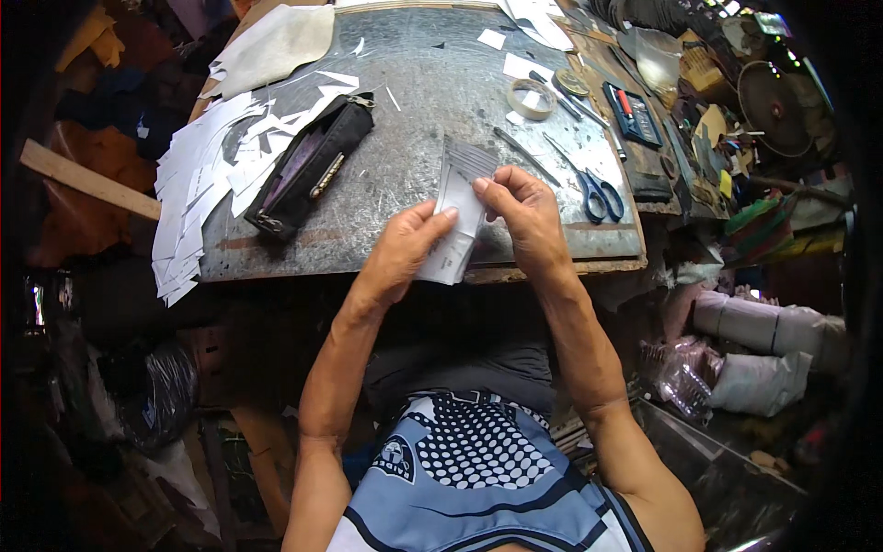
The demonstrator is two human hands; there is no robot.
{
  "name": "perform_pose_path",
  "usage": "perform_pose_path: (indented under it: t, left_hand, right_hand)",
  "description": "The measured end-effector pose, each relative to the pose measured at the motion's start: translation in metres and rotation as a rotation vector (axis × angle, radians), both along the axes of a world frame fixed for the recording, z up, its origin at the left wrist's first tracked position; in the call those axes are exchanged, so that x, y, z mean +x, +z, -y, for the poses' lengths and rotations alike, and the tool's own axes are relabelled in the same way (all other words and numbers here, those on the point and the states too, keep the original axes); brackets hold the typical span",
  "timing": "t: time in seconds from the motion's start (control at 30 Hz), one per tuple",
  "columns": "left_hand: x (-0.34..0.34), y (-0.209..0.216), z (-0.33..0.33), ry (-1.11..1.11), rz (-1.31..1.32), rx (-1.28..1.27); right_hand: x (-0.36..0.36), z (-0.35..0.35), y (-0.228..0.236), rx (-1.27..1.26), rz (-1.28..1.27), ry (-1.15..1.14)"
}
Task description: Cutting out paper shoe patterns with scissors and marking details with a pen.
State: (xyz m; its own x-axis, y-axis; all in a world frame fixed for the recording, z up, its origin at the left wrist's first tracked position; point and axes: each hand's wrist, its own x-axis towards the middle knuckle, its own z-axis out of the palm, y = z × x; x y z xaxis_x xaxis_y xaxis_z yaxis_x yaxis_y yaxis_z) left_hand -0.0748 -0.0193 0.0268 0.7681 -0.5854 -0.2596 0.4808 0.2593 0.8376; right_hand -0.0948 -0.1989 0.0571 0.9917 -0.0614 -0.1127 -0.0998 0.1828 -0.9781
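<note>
Both my hands hold a narrow folded white paper (457, 216) over the front edge of the metal-topped table; its far end has grey stripes. My left hand (402, 247) grips its near left side, thumb on top. At the far right corner, my right hand (526, 213) pinches the paper between thumb and fingers. To the left lies a black zippered pouch (331, 152), its top unzipped. Blue-handled scissors (598, 195) rest to the right of my right hand, near a dark slim pen-like tool (524, 155).
A heap of white paper pieces (189, 189) overhangs the table's left edge. Farther back are a roll of tape (532, 98) and a pale sheet (285, 46). A dark tray (632, 115) with a red item sits at the right. Wrapped rolls (773, 327) lie beyond the table.
</note>
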Motion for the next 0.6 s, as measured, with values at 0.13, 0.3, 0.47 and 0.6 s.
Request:
perform_pose_path:
  t: [0.13, 0.3, 0.47, 0.6]
  left_hand:
    - [0.021, 0.003, -0.005, 0.091, 0.274, 0.159]
    - [0.035, 0.009, 0.001, 0.118, 0.426, 0.296]
    - [0.037, 0.017, 0.016, 0.152, 0.452, 0.302]
    - [0.045, 0.002, 0.015, 0.170, 0.519, 0.249]
  right_hand:
    - [0.008, -0.001, -0.013, 0.015, 0.121, -0.094]
    - [0.017, -0.001, -0.022, 0.160, 0.087, -0.178]
    - [0.019, -0.007, -0.029, 0.193, 0.081, -0.213]
    - [0.020, -0.003, -0.030, 0.205, 0.059, -0.175]
